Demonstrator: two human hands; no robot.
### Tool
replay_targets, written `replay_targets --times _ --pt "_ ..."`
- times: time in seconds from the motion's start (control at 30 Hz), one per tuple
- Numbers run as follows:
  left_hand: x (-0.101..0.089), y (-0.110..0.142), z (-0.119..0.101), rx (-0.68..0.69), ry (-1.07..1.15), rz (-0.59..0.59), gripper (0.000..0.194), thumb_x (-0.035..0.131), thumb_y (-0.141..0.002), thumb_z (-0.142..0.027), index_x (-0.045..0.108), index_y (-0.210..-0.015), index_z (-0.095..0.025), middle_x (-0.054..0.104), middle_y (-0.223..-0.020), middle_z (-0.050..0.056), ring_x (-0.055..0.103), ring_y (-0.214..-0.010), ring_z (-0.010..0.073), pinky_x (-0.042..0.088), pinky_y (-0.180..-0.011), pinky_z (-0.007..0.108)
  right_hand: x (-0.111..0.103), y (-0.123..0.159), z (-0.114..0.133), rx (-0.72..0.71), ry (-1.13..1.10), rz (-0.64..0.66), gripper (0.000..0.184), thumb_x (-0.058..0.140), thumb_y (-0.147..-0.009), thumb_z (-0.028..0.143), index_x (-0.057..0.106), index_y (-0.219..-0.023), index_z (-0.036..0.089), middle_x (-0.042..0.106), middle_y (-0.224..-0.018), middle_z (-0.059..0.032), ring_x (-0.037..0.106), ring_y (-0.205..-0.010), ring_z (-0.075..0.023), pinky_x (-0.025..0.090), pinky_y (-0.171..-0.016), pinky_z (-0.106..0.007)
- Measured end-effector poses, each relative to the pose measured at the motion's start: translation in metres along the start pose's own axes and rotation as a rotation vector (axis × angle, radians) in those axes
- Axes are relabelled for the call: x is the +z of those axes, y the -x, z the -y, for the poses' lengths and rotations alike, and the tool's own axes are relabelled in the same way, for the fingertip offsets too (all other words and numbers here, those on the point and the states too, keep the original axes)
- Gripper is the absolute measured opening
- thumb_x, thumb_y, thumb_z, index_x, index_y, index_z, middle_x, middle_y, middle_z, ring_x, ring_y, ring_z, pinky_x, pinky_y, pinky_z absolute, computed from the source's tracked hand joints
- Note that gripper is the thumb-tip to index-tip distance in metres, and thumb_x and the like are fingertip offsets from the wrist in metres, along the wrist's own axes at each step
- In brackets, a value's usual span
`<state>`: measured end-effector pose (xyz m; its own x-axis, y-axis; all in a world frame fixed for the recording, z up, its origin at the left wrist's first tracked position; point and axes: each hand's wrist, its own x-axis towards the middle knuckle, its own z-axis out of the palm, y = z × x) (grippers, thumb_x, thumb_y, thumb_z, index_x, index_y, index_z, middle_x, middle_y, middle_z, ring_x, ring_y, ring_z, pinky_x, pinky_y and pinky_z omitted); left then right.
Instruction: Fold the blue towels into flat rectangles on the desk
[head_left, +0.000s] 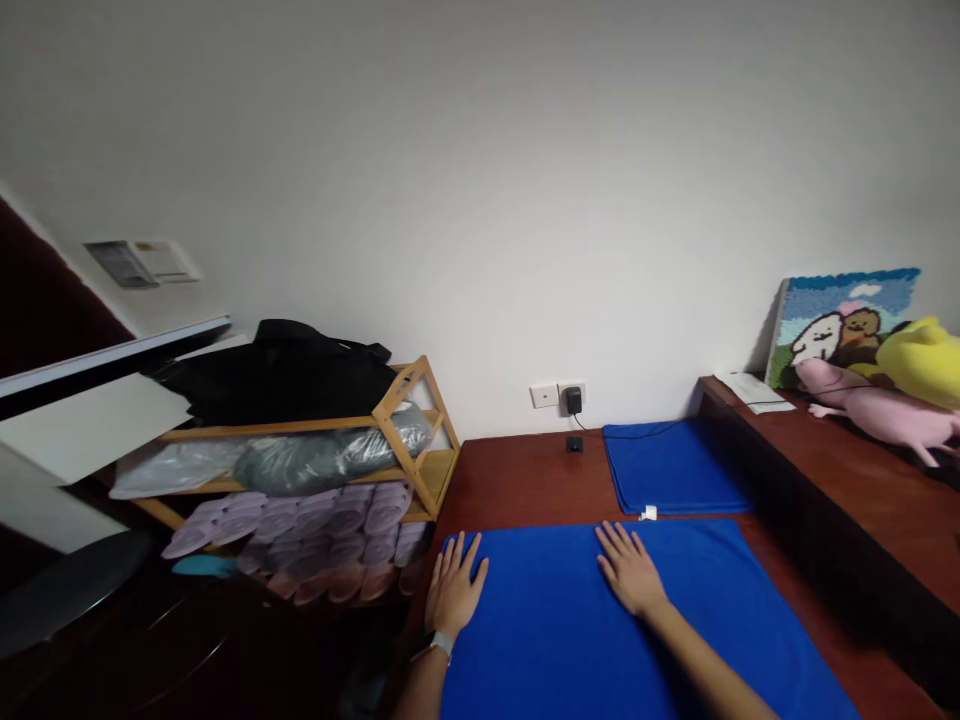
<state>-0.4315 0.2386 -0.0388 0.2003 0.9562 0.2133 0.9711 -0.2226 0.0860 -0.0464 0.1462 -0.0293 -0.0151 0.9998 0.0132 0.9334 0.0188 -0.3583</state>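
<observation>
A blue cloth [547,630] lies spread out on the reddish-brown wooden table [517,480]. My left hand [456,590] rests flat at the cloth's far left corner, fingers stretched out and apart; a band circles that wrist. On the cloth's far edge, right of its middle, my right hand [630,570] lies palm down with fingers spread. Neither hand grips anything. Behind the spread cloth sits a folded blue cloth [675,465] with a small white tag [649,513] at its near edge.
At the left, a wooden rack [416,440] holds a black bag [285,375], plastic-wrapped bundles and several purple slippers [345,510]. A black plug [574,400] sits in the wall socket. On a raised ledge at the right are a pink plush toy [877,405], a yellow plush [922,362] and a textured picture [840,325].
</observation>
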Motion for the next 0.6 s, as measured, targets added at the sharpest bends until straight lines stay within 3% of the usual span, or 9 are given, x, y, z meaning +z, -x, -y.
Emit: replay_targets --times 0.17,0.27,0.37,0.6 --pt "0.000 -0.002 -0.003 -0.008 0.003 -0.016 0.057 0.040 -0.102 -0.050 0.044 -0.155 -0.030 0.036 -0.166 0.008 0.031 -0.153 0.0282 0.026 -0.124 0.049 -0.018 0.039 -0.135 0.249 0.168 -0.095 0.063 0.025 -0.100 0.052 0.037 -0.158 0.031 0.033 -0.166 -0.0022 0.027 -0.154 -0.0265 0.019 -0.124 -0.054" --pt "0.000 -0.003 -0.005 -0.022 0.000 -0.010 0.056 0.041 -0.102 -0.048 0.044 -0.154 -0.030 0.036 -0.166 0.008 0.031 -0.153 0.0281 0.026 -0.124 0.049 -0.024 0.051 -0.190 0.345 0.218 -0.126 0.067 0.025 -0.097 0.053 0.037 -0.158 0.028 0.032 -0.167 -0.0048 0.028 -0.153 -0.0281 0.022 -0.124 -0.052" --pt "-0.001 -0.003 -0.006 -0.032 -0.011 0.001 0.056 0.042 -0.102 -0.048 0.044 -0.155 -0.030 0.035 -0.166 0.008 0.030 -0.153 0.0282 0.025 -0.124 0.049 -0.024 0.051 -0.207 0.384 0.242 -0.141 0.071 0.023 -0.096 0.055 0.033 -0.160 0.025 0.029 -0.168 -0.0054 0.024 -0.155 -0.0283 0.021 -0.124 -0.051" --pt "-0.001 -0.003 -0.008 -0.064 0.005 -0.004 0.054 0.041 -0.102 -0.048 0.045 -0.154 -0.032 0.035 -0.166 0.006 0.029 -0.154 0.0294 0.026 -0.124 0.049 -0.027 0.047 -0.199 0.428 0.280 -0.088 0.073 0.021 -0.096 0.054 0.027 -0.162 0.025 0.026 -0.169 -0.0052 0.022 -0.155 -0.0268 0.020 -0.124 -0.049"
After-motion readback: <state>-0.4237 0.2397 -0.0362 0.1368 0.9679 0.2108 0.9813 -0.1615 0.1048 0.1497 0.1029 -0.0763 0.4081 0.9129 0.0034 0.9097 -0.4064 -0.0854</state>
